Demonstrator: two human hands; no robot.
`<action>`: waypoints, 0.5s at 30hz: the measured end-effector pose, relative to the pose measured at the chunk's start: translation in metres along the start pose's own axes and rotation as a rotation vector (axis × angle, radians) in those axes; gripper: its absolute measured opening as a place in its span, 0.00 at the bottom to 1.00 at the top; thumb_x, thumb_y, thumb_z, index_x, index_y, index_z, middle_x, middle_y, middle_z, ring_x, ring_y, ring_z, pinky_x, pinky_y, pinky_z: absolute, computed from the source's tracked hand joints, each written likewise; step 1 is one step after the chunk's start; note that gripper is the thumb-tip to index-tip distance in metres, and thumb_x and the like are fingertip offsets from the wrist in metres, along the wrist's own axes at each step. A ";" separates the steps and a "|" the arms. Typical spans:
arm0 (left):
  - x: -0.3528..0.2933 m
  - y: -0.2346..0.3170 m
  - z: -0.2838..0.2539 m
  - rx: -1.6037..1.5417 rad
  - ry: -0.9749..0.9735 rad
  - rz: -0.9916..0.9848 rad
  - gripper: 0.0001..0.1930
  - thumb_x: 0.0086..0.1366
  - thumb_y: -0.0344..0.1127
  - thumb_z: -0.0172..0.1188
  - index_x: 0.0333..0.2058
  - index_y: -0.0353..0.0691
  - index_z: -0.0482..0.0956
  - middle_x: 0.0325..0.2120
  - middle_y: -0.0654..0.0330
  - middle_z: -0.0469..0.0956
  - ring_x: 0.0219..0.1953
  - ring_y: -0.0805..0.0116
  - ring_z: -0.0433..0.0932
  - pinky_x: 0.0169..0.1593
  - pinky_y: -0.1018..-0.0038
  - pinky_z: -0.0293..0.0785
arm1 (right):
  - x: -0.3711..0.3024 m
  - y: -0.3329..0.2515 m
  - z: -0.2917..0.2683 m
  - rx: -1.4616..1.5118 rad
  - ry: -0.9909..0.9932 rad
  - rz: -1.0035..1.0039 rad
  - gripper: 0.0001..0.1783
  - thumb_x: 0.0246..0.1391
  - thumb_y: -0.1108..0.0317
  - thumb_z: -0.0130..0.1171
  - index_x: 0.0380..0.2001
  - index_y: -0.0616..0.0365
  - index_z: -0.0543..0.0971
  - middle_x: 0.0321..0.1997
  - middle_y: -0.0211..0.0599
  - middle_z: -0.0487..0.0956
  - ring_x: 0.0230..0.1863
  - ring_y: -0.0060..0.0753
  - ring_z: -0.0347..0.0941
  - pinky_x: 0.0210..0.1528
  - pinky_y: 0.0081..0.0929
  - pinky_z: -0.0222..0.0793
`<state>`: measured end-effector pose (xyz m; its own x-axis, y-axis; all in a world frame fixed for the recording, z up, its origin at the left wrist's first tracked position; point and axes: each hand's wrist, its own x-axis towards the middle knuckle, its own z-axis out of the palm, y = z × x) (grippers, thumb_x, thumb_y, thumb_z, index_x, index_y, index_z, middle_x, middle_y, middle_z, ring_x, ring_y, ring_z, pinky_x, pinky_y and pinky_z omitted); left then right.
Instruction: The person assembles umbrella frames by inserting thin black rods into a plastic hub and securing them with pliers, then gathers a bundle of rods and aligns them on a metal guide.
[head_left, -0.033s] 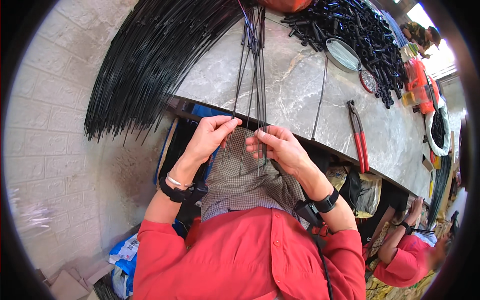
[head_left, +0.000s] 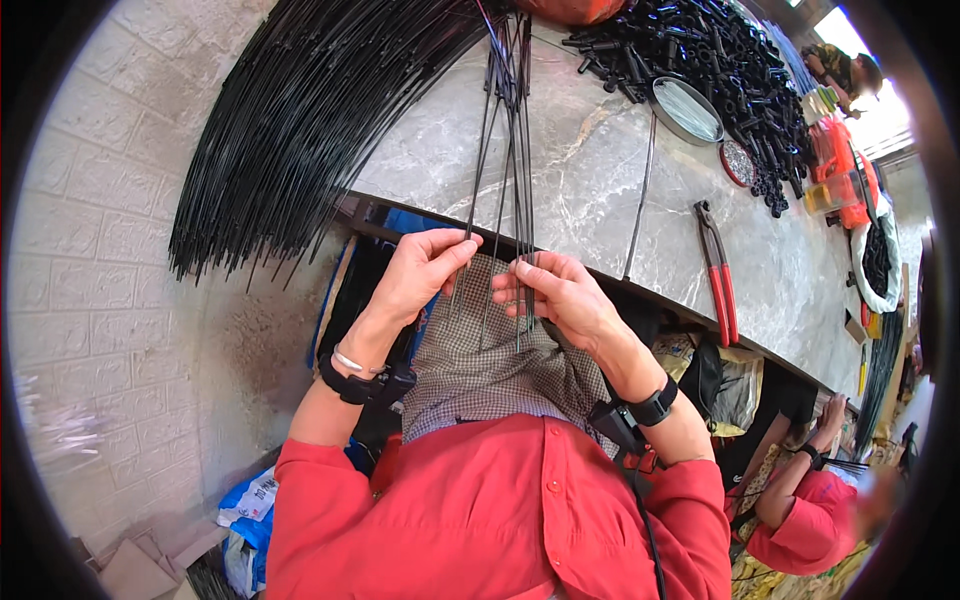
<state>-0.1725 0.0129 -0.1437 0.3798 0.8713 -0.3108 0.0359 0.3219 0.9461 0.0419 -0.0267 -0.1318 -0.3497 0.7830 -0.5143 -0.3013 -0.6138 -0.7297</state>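
Observation:
Several thin black rods (head_left: pixel 510 150) run toward me across the table and hang past its near edge over my lap. My left hand (head_left: pixel 430 268) pinches one or two of them between thumb and fingertips near their lower ends. My right hand (head_left: pixel 555 290) grips a few more between thumb and forefinger, its other fingers curled behind them. At least one rod hangs between the two hands. The far ends of the rods meet in a dark cluster near the top of the view. My fingers partly hide exactly how many rods each hand has.
A large bundle of black rods (head_left: pixel 320 120) overhangs the table (head_left: pixel 590 180) at left. Black tubular parts (head_left: pixel 740 70) are heaped at far right, beside a round tray (head_left: pixel 687 110) and a small dish (head_left: pixel 738 163). Red-handled cutters (head_left: pixel 718 275) and a single rod (head_left: pixel 642 200) lie nearer. A co-worker (head_left: pixel 810 520) is at right.

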 end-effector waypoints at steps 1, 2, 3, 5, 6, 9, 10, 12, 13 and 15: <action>0.000 0.000 0.001 0.012 0.028 0.025 0.12 0.66 0.37 0.59 0.43 0.35 0.79 0.25 0.67 0.77 0.22 0.82 0.72 0.24 0.85 0.68 | 0.000 0.000 0.001 0.005 -0.004 0.000 0.13 0.65 0.64 0.50 0.42 0.65 0.74 0.41 0.39 0.80 0.41 0.28 0.77 0.43 0.28 0.75; -0.002 0.001 0.002 0.015 0.035 0.027 0.12 0.66 0.37 0.59 0.43 0.35 0.79 0.25 0.67 0.77 0.22 0.82 0.72 0.24 0.85 0.68 | 0.001 0.003 0.000 0.004 -0.011 -0.001 0.13 0.65 0.64 0.50 0.42 0.65 0.74 0.41 0.39 0.80 0.41 0.28 0.77 0.43 0.28 0.75; -0.002 0.004 0.002 0.051 0.064 0.038 0.13 0.65 0.36 0.61 0.43 0.33 0.79 0.24 0.66 0.78 0.21 0.82 0.72 0.24 0.83 0.68 | 0.004 0.004 -0.001 0.020 -0.021 -0.003 0.13 0.65 0.64 0.50 0.42 0.65 0.73 0.42 0.40 0.80 0.42 0.29 0.77 0.44 0.28 0.75; -0.005 0.010 0.004 0.228 0.117 0.041 0.16 0.63 0.39 0.63 0.41 0.31 0.78 0.24 0.62 0.80 0.22 0.80 0.75 0.25 0.80 0.69 | 0.002 0.003 0.000 0.032 -0.019 0.026 0.14 0.66 0.64 0.49 0.43 0.67 0.73 0.43 0.41 0.79 0.43 0.30 0.77 0.46 0.28 0.74; -0.004 0.013 0.001 0.421 0.171 0.129 0.16 0.64 0.41 0.61 0.40 0.33 0.79 0.25 0.58 0.82 0.23 0.70 0.79 0.26 0.74 0.72 | 0.003 0.004 -0.002 0.042 -0.023 0.029 0.14 0.66 0.64 0.49 0.43 0.67 0.72 0.43 0.41 0.79 0.43 0.31 0.77 0.46 0.29 0.75; -0.005 0.034 -0.017 0.983 0.455 0.467 0.11 0.62 0.36 0.61 0.39 0.36 0.80 0.26 0.54 0.79 0.26 0.59 0.80 0.31 0.68 0.73 | -0.002 0.003 -0.001 0.039 -0.024 0.021 0.14 0.65 0.65 0.49 0.43 0.67 0.71 0.43 0.42 0.79 0.43 0.32 0.77 0.45 0.29 0.75; -0.001 0.035 -0.028 1.109 0.551 0.493 0.10 0.61 0.34 0.60 0.38 0.36 0.79 0.29 0.55 0.79 0.32 0.54 0.79 0.34 0.65 0.74 | -0.002 0.003 -0.003 0.037 -0.020 0.017 0.13 0.65 0.65 0.49 0.43 0.67 0.71 0.43 0.43 0.79 0.43 0.32 0.77 0.45 0.29 0.75; 0.002 0.046 -0.041 1.340 0.691 0.523 0.09 0.60 0.33 0.60 0.39 0.38 0.79 0.35 0.56 0.77 0.37 0.56 0.78 0.38 0.63 0.74 | -0.002 0.003 -0.005 0.032 -0.025 0.007 0.13 0.65 0.65 0.49 0.43 0.67 0.70 0.43 0.43 0.79 0.43 0.32 0.77 0.45 0.29 0.75; 0.005 0.046 -0.050 1.346 0.703 0.524 0.09 0.60 0.33 0.60 0.39 0.38 0.79 0.35 0.56 0.77 0.37 0.56 0.78 0.38 0.63 0.74 | -0.002 0.003 -0.005 0.031 -0.032 0.002 0.13 0.65 0.65 0.49 0.43 0.67 0.70 0.43 0.44 0.79 0.43 0.32 0.77 0.45 0.29 0.75; 0.014 0.040 -0.067 1.565 0.804 0.514 0.10 0.59 0.31 0.59 0.40 0.39 0.79 0.38 0.58 0.75 0.41 0.56 0.75 0.40 0.63 0.74 | -0.003 0.003 -0.005 0.029 -0.033 -0.005 0.14 0.65 0.65 0.49 0.43 0.67 0.70 0.43 0.44 0.79 0.43 0.33 0.77 0.45 0.29 0.75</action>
<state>-0.2278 0.0630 -0.1160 0.1638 0.8580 0.4869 0.9810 -0.1935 0.0109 0.0464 -0.0304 -0.1345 -0.3775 0.7826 -0.4949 -0.3289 -0.6130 -0.7184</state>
